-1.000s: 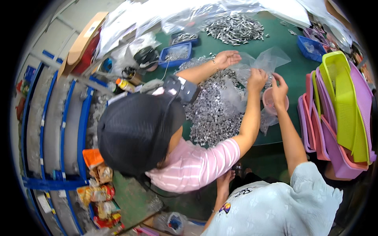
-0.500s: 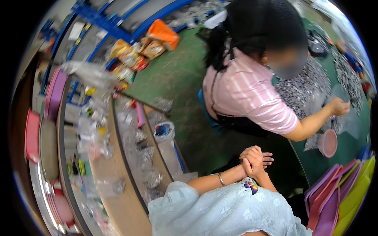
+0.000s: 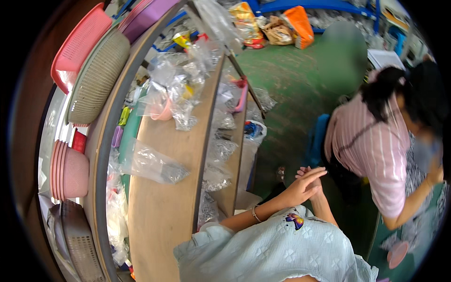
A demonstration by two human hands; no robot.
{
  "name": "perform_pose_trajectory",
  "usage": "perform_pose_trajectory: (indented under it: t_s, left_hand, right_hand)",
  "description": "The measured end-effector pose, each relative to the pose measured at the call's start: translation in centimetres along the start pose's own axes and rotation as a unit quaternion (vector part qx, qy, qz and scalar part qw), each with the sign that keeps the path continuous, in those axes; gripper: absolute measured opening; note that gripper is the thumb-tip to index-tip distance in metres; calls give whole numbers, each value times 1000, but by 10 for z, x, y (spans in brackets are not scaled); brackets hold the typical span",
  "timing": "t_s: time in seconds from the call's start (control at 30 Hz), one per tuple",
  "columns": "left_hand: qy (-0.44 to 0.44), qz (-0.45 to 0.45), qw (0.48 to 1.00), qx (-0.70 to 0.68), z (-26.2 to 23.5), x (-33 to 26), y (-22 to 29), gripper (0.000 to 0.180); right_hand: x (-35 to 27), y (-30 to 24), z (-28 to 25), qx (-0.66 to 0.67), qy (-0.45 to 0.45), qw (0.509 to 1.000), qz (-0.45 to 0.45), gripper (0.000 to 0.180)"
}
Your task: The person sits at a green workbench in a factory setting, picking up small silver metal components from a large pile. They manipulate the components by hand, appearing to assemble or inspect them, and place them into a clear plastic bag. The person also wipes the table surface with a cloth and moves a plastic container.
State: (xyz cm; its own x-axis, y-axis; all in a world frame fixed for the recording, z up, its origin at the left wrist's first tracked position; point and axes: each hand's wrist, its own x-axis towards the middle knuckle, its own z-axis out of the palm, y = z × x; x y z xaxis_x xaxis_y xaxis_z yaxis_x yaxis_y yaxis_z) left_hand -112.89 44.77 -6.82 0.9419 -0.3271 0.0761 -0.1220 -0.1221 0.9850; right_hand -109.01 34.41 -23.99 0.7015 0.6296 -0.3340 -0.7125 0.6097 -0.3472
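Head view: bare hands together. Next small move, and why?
Probably part them: the bare left hand lies against the bare right hand in front of the pale-blue fabric top. Neither visibly holds anything, so separating should free both.

Wooden shelves (image 3: 164,221) of bagged parts (image 3: 171,172) and a green worktable (image 3: 384,232) heaped with grey pieces (image 3: 415,173) mark a workshop.

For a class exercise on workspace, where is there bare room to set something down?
The wooden shelf is bare between the clear bag and the pale sleeve. Green floor lies open between the orange bag and the blue seat. Crowded: the shelf's upper end in view, under piled plastic bags.
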Motion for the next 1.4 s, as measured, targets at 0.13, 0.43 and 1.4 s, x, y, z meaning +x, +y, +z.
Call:
perform_pose_trajectory:
  t_s: [0.13, 0.43, 1.4]
  left_hand:
    - [118, 66, 958, 252, -87, 36, -55, 41]
    - [275, -65, 896, 343, -245, 136, -135, 39]
    - [-132, 152, 954, 223, -513, 751, -253, 43]
  right_hand:
    - [107, 14, 55, 67, -164, 981, 77, 51]
    - [228, -44, 198, 4, 14, 999, 37, 63]
    - [731, -438, 170, 155, 83, 948, -264, 71]
